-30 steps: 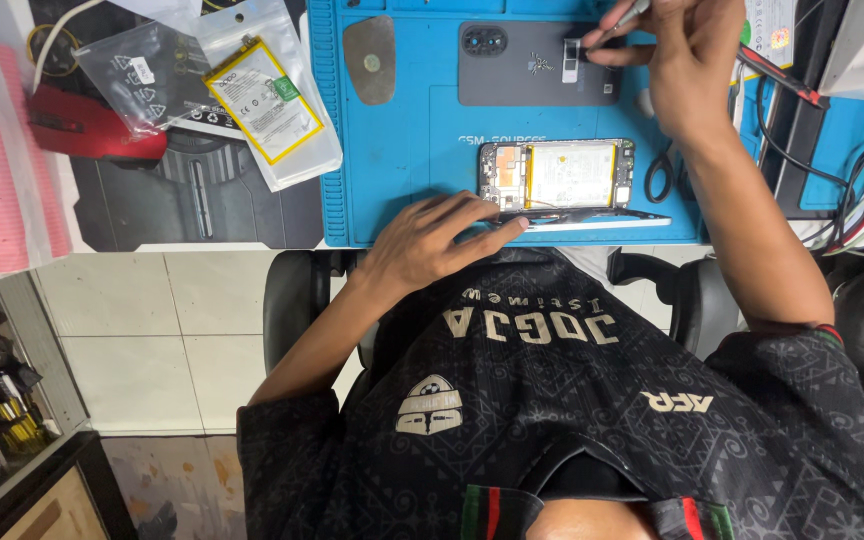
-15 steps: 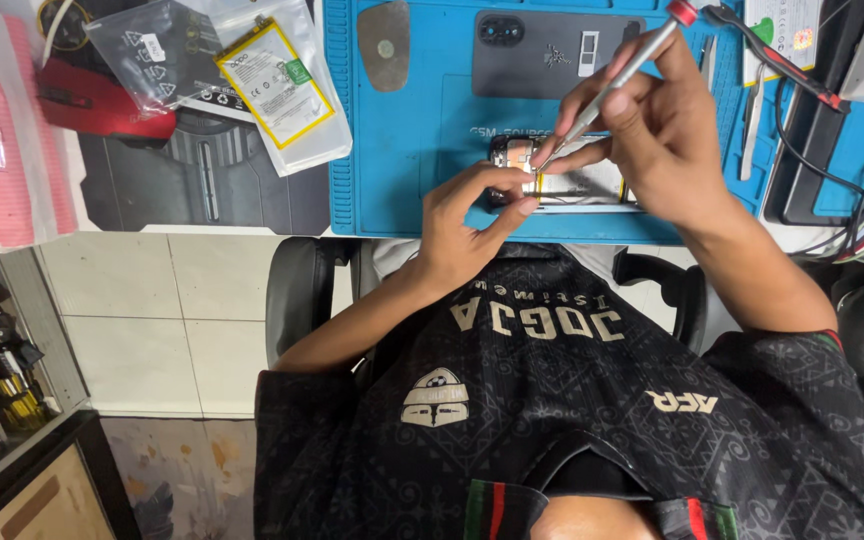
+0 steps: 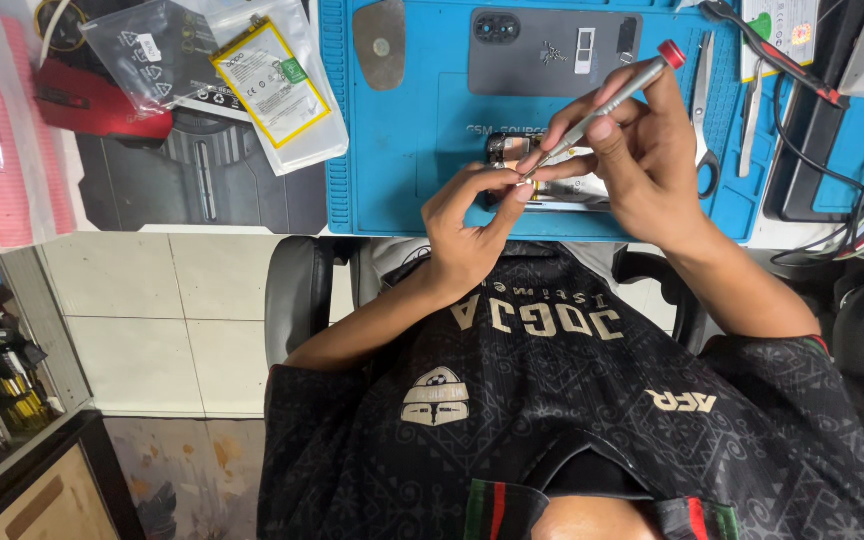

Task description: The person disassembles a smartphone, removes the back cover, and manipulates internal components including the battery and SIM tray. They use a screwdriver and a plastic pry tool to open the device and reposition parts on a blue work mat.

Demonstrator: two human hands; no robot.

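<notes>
the left hand (image 3: pixel 467 225) pinches the edge of the opened phone (image 3: pixel 552 180), likely to steady it, while the right hand (image 3: pixel 642 150) grips one red-capped screwdriver (image 3: pixel 607 100), its tip down at the phone on the blue mat (image 3: pixel 402 150). beyond lie one grey back cover (image 3: pixel 552 50), one pair of tweezers (image 3: pixel 702 110) and one bagged battery (image 3: pixel 267 85).

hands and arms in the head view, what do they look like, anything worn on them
Both hands, the left hand and the right hand, are bare: no gloves, rings or watch show. The forearms are bare too. Short sleeves of a black patterned jersey end near the elbows; the right sleeve has a thin red and green edge.
</notes>
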